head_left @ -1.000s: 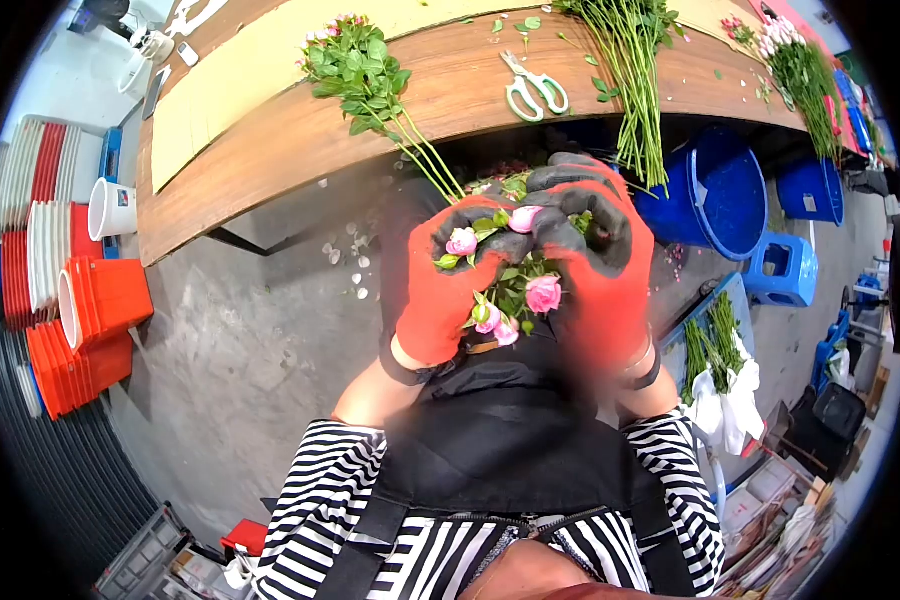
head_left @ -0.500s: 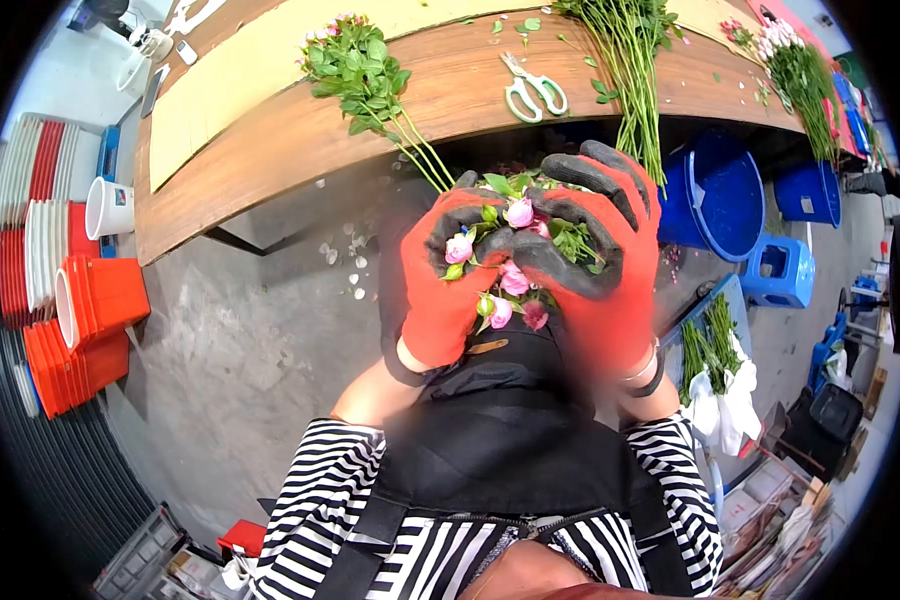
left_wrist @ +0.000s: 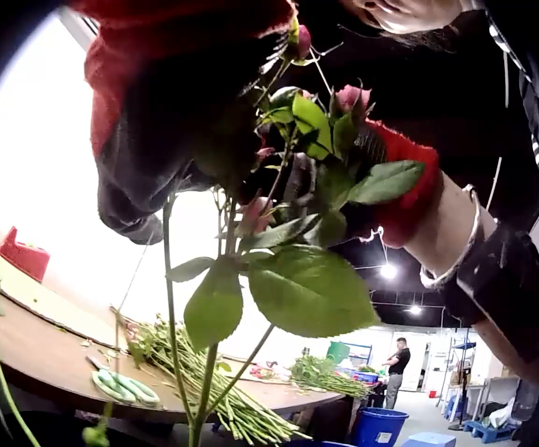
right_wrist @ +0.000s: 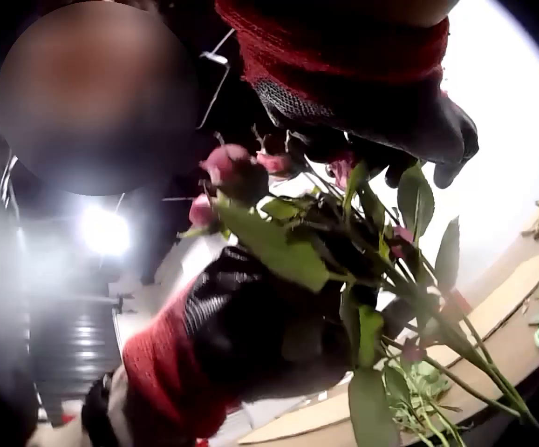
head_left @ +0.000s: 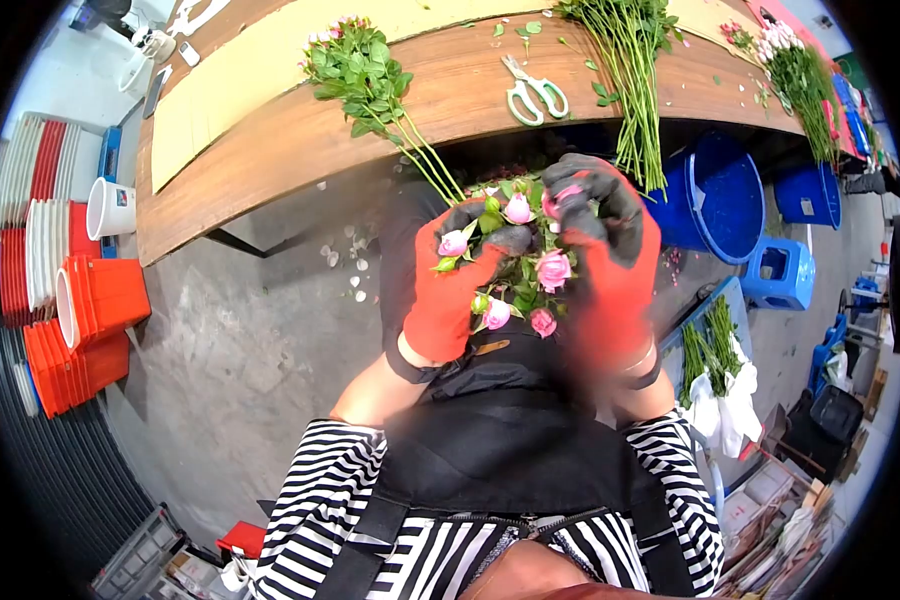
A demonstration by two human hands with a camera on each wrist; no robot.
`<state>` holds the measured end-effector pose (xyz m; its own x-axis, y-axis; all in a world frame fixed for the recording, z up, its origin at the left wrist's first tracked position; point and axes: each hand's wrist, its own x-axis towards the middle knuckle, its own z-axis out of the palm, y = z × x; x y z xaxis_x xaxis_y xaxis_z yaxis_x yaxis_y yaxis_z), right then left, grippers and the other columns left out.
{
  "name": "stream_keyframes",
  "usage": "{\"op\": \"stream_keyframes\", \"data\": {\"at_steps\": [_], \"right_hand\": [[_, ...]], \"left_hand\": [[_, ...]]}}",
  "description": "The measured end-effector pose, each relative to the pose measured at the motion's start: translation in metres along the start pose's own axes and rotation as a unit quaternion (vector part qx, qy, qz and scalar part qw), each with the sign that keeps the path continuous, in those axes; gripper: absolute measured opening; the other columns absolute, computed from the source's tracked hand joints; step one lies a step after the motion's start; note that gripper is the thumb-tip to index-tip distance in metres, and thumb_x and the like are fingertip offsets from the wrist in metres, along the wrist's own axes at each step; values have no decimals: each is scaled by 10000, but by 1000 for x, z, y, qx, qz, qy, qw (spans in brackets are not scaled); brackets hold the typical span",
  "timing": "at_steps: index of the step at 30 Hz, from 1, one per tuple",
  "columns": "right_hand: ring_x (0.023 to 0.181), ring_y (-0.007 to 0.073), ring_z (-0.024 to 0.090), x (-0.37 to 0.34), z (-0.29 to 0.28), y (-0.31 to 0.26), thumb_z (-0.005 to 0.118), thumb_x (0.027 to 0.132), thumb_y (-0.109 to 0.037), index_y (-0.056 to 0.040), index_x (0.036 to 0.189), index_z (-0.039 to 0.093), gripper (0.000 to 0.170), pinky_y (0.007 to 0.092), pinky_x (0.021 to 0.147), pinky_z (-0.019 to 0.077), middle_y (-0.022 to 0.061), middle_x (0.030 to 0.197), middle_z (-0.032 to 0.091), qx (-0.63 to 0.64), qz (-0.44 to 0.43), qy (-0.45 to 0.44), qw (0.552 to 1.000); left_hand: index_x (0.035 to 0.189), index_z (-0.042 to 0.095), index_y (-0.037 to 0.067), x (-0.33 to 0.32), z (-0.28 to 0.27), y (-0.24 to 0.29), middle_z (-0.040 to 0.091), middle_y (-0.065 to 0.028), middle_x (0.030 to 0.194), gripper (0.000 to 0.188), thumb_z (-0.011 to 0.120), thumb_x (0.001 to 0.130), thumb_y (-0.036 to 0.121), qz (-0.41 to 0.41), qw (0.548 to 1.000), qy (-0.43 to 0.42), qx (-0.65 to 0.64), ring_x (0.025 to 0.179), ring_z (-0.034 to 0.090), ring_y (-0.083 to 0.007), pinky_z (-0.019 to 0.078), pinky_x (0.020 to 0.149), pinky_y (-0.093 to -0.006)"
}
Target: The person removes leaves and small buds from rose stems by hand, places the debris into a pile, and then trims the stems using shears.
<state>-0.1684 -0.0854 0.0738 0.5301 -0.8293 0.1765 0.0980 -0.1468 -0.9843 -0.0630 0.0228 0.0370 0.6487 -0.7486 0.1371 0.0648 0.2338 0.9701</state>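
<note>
The person's right hand [head_left: 618, 255], spread wide a moment ago, now pinches what looks like a pink bloom [head_left: 562, 202] among the roses [head_left: 553, 269] the left hand [head_left: 444, 290] grips near the counter [head_left: 460, 88], seemingly working bloom by bloom.

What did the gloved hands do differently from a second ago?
The right hand's thumb moved up, away from the left hand, and its spread fingers closed, pinching a pink flower. The left hand still holds the bunch; the scissors stay on the table.
</note>
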Motion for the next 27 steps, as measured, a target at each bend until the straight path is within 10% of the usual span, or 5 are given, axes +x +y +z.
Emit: {"op": "stream_keyframes", "data": {"at_steps": [3,6,13,19,27], "right_hand": [[1002,170,580,16,-5,-16,606,845,-78,24,987,634,177,265,879,437,110,996,675,9,82,63,995],[1008,149,572,21,-34,10,597,827,-37,27,972,650,167,263,884,440,109,1054,667,-91,-72,-25,993],[1087,217,587,13,-18,2,726,672,-9,-30,1176,628,514,338,982,422,87,1145,640,-132,-43,-112,984],[1260,285,469,22,-22,14,749,658,-55,-55,1109,677,456,400,1069,365,96,1273,600,-116,-85,-166,976],[1287,313,442,15,-15,18,767,661,-127,-96,1195,669,543,430,1095,328,97,1316,573,-222,-130,-109,960]], "left_hand": [[1176,619,-18,3,-6,-15,680,-75,1067,314,628,862,-21,-63,988,-8,-139,979,638,-147,495,899,-302],[1181,610,-16,2,-13,-27,680,-81,1068,302,607,879,-22,-91,981,2,-170,975,649,-159,507,892,-310],[1198,588,-16,5,-10,-24,673,-100,1074,317,596,883,8,-189,929,21,-316,965,656,-182,517,887,-330],[1344,464,5,16,3,-1,592,-100,1229,618,695,773,-48,-62,983,-31,-169,1143,555,-182,454,974,-327],[1291,570,15,-6,-8,-22,453,-120,1402,453,593,858,146,81,989,-124,26,1264,440,-261,418,1018,-363]]}}
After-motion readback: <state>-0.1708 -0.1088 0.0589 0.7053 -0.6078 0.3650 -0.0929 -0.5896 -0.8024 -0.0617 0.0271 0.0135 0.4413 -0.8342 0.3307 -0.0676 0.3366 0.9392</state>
